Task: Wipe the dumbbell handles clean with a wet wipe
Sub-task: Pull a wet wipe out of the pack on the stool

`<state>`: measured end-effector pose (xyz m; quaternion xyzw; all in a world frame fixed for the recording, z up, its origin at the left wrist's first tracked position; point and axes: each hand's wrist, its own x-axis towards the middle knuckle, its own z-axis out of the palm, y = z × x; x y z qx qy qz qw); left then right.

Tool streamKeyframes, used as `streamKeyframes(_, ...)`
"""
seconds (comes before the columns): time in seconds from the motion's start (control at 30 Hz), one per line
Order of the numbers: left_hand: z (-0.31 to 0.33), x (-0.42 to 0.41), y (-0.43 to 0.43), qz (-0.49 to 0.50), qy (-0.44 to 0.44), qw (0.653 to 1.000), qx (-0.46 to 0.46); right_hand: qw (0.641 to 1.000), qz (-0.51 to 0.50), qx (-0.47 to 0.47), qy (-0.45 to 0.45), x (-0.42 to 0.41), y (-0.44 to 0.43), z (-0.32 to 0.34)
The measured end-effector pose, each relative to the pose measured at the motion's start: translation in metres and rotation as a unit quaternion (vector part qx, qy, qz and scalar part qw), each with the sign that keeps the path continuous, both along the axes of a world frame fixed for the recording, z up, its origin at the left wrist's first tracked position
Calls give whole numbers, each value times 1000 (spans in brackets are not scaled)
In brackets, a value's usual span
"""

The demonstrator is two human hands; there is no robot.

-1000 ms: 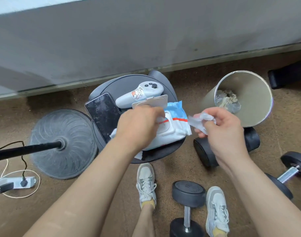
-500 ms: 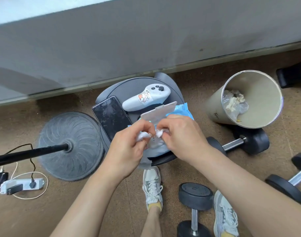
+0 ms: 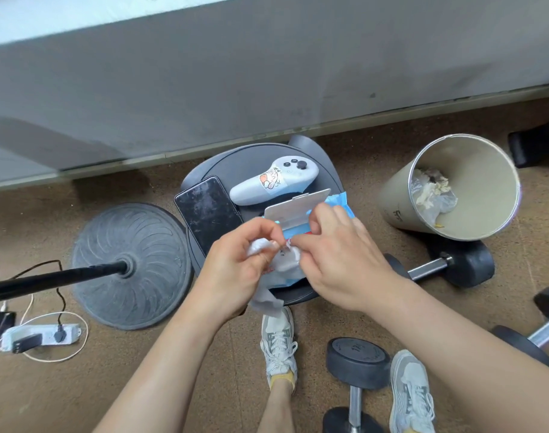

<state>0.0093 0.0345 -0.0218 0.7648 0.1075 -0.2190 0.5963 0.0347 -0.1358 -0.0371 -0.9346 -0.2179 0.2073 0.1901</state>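
Left hand [image 3: 235, 264] pinching bunched wet wipe [image 3: 257, 246], right hand [image 3: 338, 257] pinching other end above open pack [image 3: 293, 210]. Risk: hard tug tearing sheet, or dragging next one out.

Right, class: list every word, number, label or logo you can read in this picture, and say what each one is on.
Nothing here can be read for certain.
Dumbbell end face: raised marks, perhaps digits, too blurred to read.
Controller sticker: a cartoon with small writing, too small to read.
Waste bin outer wall: a dark mark, unreadable.
Wet wipe pack: red and blue print, mostly covered, unreadable.
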Motion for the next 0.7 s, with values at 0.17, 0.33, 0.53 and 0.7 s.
streamKeyframes(0.17, -2, 0, -4, 19, 26, 999, -10, 996, -10, 63, 58, 6, -1, -1)
streamKeyframes(0.33, 0, -2, -8, 2, 69, 997, -26, 983, -162, 68, 45, 13, 0, -3)
streamKeyframes(0.53, 4, -5, -18, 179, -3, 984, 12, 973, -177, 137, 53, 12, 5, -12)
streamKeyframes(0.7, 8, -8, -24, 23, 27, 990, 134, 894, -335, 289, 73, 3, -25, 3)
